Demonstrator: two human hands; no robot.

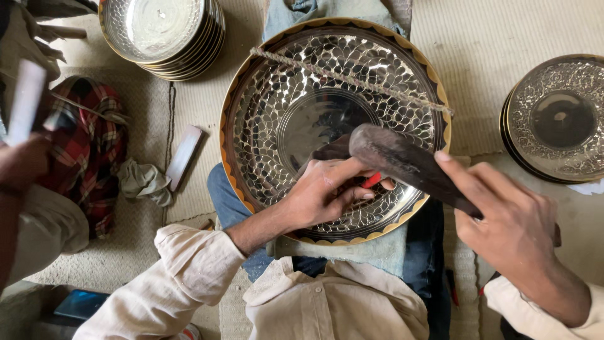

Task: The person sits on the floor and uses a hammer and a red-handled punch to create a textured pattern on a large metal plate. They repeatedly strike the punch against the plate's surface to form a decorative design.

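A large round metal plate (pixel 277 101) with a hammered scale pattern and a gold-and-black rim rests on my lap. A rough cord (pixel 352 80) lies stretched across its upper part. My left hand (pixel 327 189) rests inside the plate near its lower edge, fingers closed on a small red-handled tool (pixel 371 181). My right hand (pixel 513 230) grips the handle of a dark wooden mallet (pixel 396 157), whose head hangs just above my left hand and the tool.
A stack of plain metal plates (pixel 163 31) sits at the top left. An engraved plate stack (pixel 557 119) lies at the right. A grey block (pixel 184 157) and crumpled cloth (pixel 145 182) lie on the woven mat. Another person's arm (pixel 19 170) is at the left edge.
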